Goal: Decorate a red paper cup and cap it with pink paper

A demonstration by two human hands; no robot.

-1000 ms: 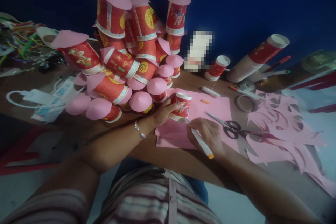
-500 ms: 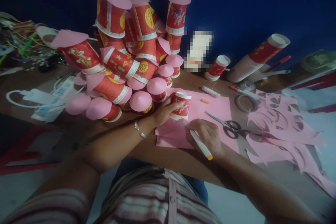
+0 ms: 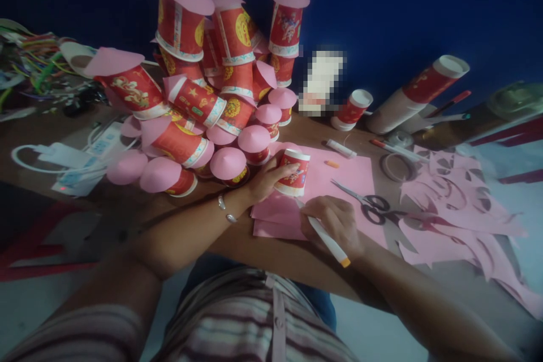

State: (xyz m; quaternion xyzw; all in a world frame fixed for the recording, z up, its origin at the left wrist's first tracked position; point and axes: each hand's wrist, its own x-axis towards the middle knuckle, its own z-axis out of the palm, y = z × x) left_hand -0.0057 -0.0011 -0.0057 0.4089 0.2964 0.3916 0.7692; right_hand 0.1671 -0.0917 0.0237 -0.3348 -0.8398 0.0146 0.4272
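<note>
My left hand (image 3: 268, 179) is closed around a red paper cup (image 3: 297, 176) with white ends, holding it on the pink paper sheets (image 3: 352, 172). In my right hand (image 3: 333, 220) is a white marker (image 3: 327, 239) with an orange end, its tip pointing toward the cup's near edge. The tip is close to that edge; whether it touches the cup or paper I cannot tell. Scissors (image 3: 367, 203) lie partly opened on the pink sheet, right of my right hand. A small orange cap (image 3: 332, 164) and a white glue-stick-like tube (image 3: 341, 149) lie beyond the cup.
Stacked red cups with pink cone tops (image 3: 182, 28) crowd the left. At the right are pink paper scraps (image 3: 458, 198), a roll of tape (image 3: 396, 166), and a tall stack of cups (image 3: 418, 96). A white power strip (image 3: 91, 158) lies at the left edge.
The marker has shifted slightly down and right, its tip drawing back a little from the cup's edge. My left hand and the cup stay nearly in place.
</note>
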